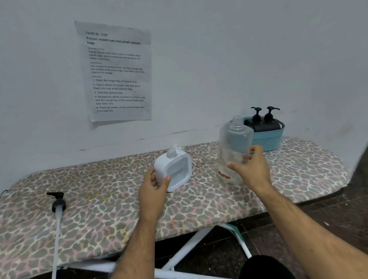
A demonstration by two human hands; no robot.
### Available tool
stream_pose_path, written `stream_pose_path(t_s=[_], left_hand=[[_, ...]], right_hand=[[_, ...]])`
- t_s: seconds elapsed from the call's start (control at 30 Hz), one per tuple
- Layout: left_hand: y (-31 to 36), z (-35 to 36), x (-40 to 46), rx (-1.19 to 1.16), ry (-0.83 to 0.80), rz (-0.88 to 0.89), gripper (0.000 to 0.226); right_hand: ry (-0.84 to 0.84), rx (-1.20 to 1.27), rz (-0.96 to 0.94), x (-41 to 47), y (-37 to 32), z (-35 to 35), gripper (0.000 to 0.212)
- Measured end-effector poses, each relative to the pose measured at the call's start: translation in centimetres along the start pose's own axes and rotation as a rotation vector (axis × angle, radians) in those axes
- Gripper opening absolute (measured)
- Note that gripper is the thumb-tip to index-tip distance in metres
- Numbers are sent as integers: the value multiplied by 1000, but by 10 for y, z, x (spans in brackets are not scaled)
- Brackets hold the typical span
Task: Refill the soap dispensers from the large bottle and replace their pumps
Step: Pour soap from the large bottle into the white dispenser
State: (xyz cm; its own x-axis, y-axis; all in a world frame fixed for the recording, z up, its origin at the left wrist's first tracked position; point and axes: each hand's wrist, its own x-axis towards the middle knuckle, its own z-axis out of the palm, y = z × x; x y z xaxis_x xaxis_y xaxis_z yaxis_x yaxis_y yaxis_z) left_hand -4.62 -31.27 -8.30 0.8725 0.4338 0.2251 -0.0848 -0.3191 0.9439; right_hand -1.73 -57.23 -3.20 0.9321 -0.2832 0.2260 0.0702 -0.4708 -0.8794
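A small white soap dispenser (174, 170) with an uncapped clear neck stands tilted on the leopard-print ironing board (96, 215); my left hand (154, 188) grips its lower left side. A large clear bottle (233, 150), uncapped and almost empty, stands to its right with a red label near its base. My right hand (252, 166) wraps around the bottle's lower right side. A black pump with a long white tube (57, 221) lies on the board at the left. Two dark dispensers with black pumps (264, 120) sit in a teal basket (268, 141) by the wall.
A printed task sheet (117, 71) hangs on the white wall behind the board. The board's white legs (186, 263) cross below its front edge over a dark floor. A black shape (265, 271) shows at the bottom right.
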Motion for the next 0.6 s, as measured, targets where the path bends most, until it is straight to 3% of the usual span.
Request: stream_pose_path(t_s=[0.2,0.6], left_hand=[[-1,1,1,18,1,8,60],[0,1,-1,42,0,11,60]], right_hand=[[138,-16,64,13,18,-3,70],[156,-60,21,13,24,0,76]])
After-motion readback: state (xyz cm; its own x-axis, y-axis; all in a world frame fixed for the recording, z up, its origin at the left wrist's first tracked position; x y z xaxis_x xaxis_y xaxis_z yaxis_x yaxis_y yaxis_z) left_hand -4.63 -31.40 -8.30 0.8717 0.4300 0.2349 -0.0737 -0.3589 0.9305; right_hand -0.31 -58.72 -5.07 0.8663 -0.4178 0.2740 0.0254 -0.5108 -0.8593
